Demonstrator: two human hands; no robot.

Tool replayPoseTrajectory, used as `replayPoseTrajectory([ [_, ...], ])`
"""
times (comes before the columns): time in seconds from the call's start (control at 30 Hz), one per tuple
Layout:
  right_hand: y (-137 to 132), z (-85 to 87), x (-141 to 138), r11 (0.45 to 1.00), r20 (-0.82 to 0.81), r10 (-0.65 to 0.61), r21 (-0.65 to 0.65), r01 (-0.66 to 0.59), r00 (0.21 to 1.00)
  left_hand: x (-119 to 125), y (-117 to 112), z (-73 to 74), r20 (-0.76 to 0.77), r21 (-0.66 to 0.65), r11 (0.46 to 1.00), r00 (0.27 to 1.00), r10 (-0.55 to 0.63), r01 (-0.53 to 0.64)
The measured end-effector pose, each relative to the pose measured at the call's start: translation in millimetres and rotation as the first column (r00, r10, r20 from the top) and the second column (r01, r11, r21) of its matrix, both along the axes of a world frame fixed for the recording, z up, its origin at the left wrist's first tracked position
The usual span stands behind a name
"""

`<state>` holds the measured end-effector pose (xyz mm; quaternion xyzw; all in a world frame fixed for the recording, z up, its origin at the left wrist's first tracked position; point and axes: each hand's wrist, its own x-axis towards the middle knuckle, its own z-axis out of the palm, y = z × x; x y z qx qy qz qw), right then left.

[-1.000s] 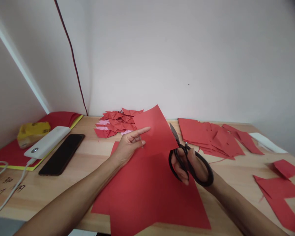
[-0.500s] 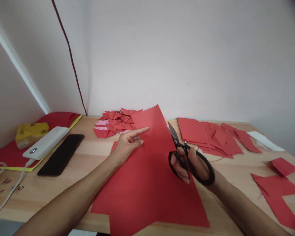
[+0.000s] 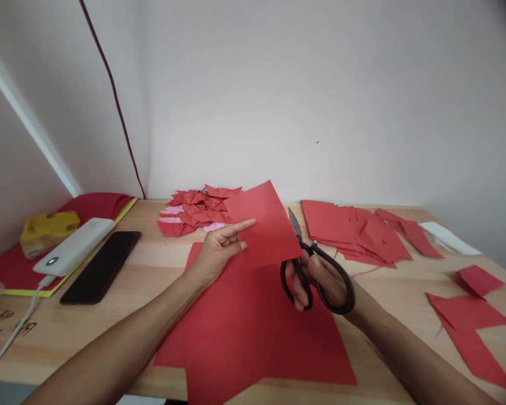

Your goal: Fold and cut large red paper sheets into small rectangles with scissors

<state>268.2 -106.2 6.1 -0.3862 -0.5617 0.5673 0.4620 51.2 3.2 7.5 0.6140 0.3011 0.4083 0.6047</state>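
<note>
My left hand (image 3: 223,250) grips a sheet of red paper (image 3: 270,222) that is raised above the table. Its index finger lies stretched along the sheet, with the other fingers curled in. In my right hand (image 3: 320,275) is a pair of black-handled scissors (image 3: 307,247), fingers through the loops and blades pointing up. The blades are at the right edge of the raised sheet; part of them is hidden, so I cannot tell whether they bite into it. Larger red sheets (image 3: 231,332) lie flat beneath both hands.
Folded red and pink paper pieces (image 3: 189,211) are piled behind my left hand. Cut red paper (image 3: 329,222) is stacked at the back right, with loose pieces (image 3: 472,315) nearer. On the left are a black phone (image 3: 101,267), a white power bank (image 3: 73,247) and a yellow packet (image 3: 48,230).
My right hand and the scissors have moved slightly left, and the handle loops sit a little closer together. My left hand keeps its hold on the sheet. The view has shifted slightly.
</note>
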Motion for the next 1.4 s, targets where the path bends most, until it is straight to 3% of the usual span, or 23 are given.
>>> replayPoseTrajectory([
  [0.13,1,5.2,-3,0.999,-0.071,-0.037,0.003,0.038,0.997,1,-2,1.0,0.015,-0.017,1.000,1.000,-0.013,0.013],
  [0.5,-3,1.5,-7,0.979,-0.018,-0.204,-0.025,0.203,0.979,3,-4,2.3,0.042,-0.049,0.999,0.999,0.001,0.001],
  [0.83,-1,2.5,-9,0.974,-0.007,-0.225,-0.029,0.225,0.974,3,-4,-0.1,0.043,-0.046,0.999,0.999,0.005,-0.003],
  [1.13,1,-10.2,-6,0.996,-0.078,-0.083,-0.043,0.080,0.993,2,-3,-0.3,0.011,-0.026,1.000,1.000,-0.003,0.003],
  [1.4,3,4.0,-6,0.997,-0.058,-0.004,0.071,0.009,0.998,1,-5,-0.8,-0.035,0.021,1.000,0.999,-0.017,0.018],
])
